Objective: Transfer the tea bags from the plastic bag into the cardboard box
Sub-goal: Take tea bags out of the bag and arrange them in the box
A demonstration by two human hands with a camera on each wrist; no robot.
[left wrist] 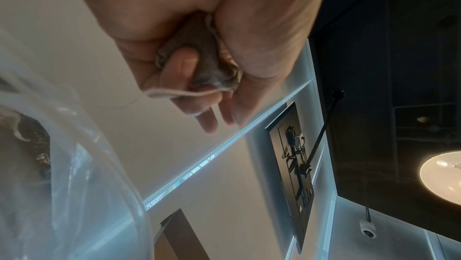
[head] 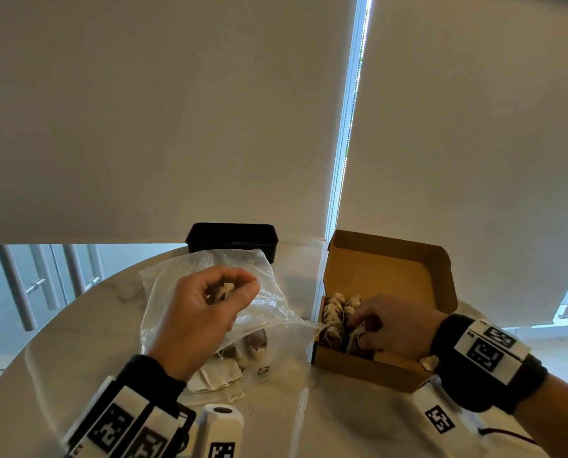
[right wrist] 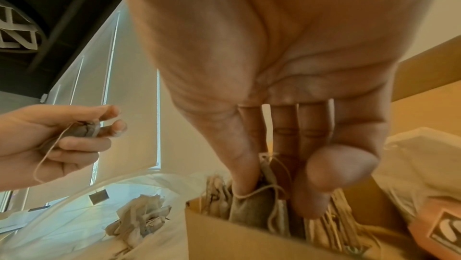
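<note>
My left hand [head: 239,287] is raised over the clear plastic bag [head: 269,312] and grips one brown tea bag [head: 224,290]; its fingers curl round the tea bag [left wrist: 202,57], whose string trails out. More tea bags [head: 239,355] lie inside the plastic bag [left wrist: 64,165]. To the right the cardboard box [head: 385,276] stands with its lid up and rows of tea bags [head: 335,312] packed in it. My right hand [head: 358,325] reaches down into the box [right wrist: 224,234], with thumb and fingers [right wrist: 284,126] pinching a tea bag [right wrist: 252,207] among the others.
A black rectangular container [head: 231,239] stands behind the plastic bag at the round marble table's [head: 77,342] far edge. A white marker device [head: 221,431] lies at the near edge, another white marker block [head: 441,419] under my right wrist. Blinds hang behind the table.
</note>
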